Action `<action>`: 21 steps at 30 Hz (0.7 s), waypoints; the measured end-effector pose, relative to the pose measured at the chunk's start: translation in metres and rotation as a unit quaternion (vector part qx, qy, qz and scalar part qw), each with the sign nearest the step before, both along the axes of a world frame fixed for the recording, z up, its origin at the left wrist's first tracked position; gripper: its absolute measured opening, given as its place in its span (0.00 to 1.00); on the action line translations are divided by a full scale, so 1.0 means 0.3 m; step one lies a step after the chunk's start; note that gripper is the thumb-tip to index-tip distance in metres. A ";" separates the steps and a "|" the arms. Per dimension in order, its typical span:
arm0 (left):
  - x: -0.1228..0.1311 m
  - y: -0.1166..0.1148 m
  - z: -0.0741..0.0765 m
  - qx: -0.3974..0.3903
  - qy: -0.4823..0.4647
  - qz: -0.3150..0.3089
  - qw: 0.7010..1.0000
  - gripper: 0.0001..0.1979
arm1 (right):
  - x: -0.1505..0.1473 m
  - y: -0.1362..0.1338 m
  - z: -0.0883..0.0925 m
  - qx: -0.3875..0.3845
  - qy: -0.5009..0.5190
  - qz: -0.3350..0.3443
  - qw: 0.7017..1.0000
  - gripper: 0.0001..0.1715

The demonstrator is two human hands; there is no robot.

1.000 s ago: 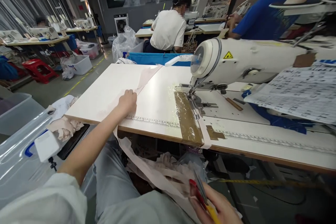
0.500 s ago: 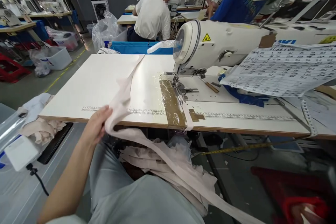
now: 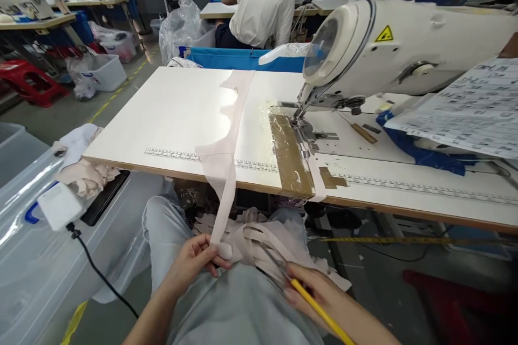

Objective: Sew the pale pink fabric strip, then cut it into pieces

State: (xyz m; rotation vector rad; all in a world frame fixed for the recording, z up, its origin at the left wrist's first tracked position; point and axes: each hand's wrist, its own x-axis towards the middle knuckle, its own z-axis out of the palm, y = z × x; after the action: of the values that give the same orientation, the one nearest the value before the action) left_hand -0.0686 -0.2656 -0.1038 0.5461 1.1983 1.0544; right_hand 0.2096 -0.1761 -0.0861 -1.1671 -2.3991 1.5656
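My left hand (image 3: 200, 259) pinches the lower end of a pale pink fabric strip (image 3: 224, 199) just above my lap. From there the strip rises over the table's front edge and lies across the white tabletop, one side of it scalloped. My right hand (image 3: 309, 288) is closed around scissors (image 3: 301, 287) with a yellow handle. Their metal blades point left towards the strip's end, apart from my left hand. Beneath both hands, more pale pink fabric strips (image 3: 259, 234) are bunched under the table edge.
A white sewing machine (image 3: 364, 48) stands on the right of the table (image 3: 121, 129), beside brown tape (image 3: 289, 156), a wooden-handled tool (image 3: 363, 132) and blue cloth (image 3: 424, 153). Paper sheets (image 3: 465, 108) hang at right. A plastic bin (image 3: 117, 248) is at left. A person in white (image 3: 261, 5) sits beyond.
My left hand has come down from the table edge to my lap with the strip. My right hand has entered view with scissors. The strip on the table has spread flatter.
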 end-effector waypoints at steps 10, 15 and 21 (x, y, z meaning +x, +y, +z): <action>-0.009 -0.014 0.004 -0.040 -0.010 0.039 0.998 0.24 | -0.260 0.140 0.014 0.002 -0.050 0.255 0.966 0.28; -0.002 -0.001 0.007 -0.042 -0.011 0.042 0.998 0.25 | -0.276 0.125 0.028 0.067 -0.076 0.244 0.964 0.28; 0.002 -0.001 0.000 -0.037 -0.010 0.044 0.998 0.24 | -0.276 0.104 0.019 0.169 -0.094 0.212 0.958 0.27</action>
State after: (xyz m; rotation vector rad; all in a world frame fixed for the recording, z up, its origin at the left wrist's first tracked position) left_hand -0.0681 -0.2660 -0.1039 0.4283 1.2474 1.0832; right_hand 0.1266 -0.1448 -0.0804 -0.8028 -3.0442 1.0808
